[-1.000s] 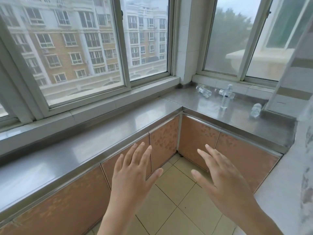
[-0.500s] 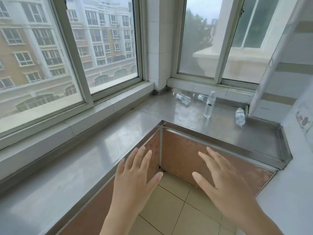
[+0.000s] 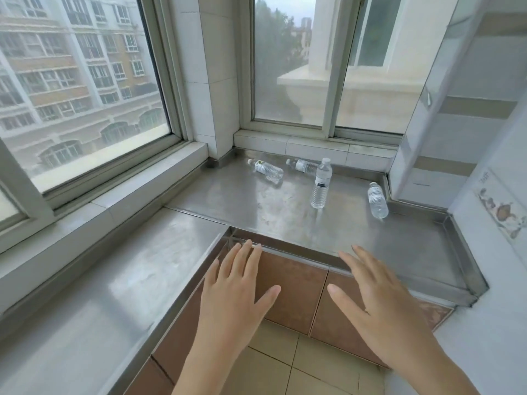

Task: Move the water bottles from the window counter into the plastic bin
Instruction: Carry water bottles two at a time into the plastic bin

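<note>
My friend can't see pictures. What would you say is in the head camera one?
Four water bottles sit on a steel window counter: one upright, three lying on their sides. The person's left hand and right hand reach toward them, open and empty. No plastic bin is in view.

upright bottle (image 3: 321,185) on counter (image 3: 285,212) | three lying bottles (image 3: 266,168) around it

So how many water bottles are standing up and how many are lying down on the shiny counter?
Standing up: 1, the standing bottle.
Lying down: 3, the left bottle, the back bottle and the right bottle.
Total: 4 bottles on the counter.
No hand is touching a bottle: left hand, right hand.
</note>
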Available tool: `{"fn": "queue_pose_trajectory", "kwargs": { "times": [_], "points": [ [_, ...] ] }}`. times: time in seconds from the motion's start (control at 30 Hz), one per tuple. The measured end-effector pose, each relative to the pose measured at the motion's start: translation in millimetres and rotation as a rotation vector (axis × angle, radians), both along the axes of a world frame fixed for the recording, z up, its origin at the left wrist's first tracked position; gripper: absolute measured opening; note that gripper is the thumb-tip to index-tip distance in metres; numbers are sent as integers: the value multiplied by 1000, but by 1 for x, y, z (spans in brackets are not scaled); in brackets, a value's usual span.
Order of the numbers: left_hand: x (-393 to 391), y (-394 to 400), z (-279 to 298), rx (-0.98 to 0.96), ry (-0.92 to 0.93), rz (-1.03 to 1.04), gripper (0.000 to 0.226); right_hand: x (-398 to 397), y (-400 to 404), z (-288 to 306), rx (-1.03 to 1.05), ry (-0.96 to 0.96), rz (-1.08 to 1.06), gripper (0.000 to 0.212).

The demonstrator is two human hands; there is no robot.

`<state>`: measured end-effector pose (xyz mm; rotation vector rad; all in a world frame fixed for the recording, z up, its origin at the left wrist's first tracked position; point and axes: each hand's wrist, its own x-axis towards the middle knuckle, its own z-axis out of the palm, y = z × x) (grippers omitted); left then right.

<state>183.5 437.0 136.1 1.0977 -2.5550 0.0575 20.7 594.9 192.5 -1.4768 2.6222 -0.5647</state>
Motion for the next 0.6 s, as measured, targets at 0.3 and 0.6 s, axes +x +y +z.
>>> {"fn": "queue_pose_trajectory", "kwargs": {
  "times": [0.3, 0.6],
  "points": [
    [-124, -82, -12, 65, -60, -29, 72, -132, -94, -22, 57, -25, -15, 69],
    [-207, -170, -27, 148, -122, -66, 72, -213, -179, -41, 94, -42, -31, 62]
  ]
}}
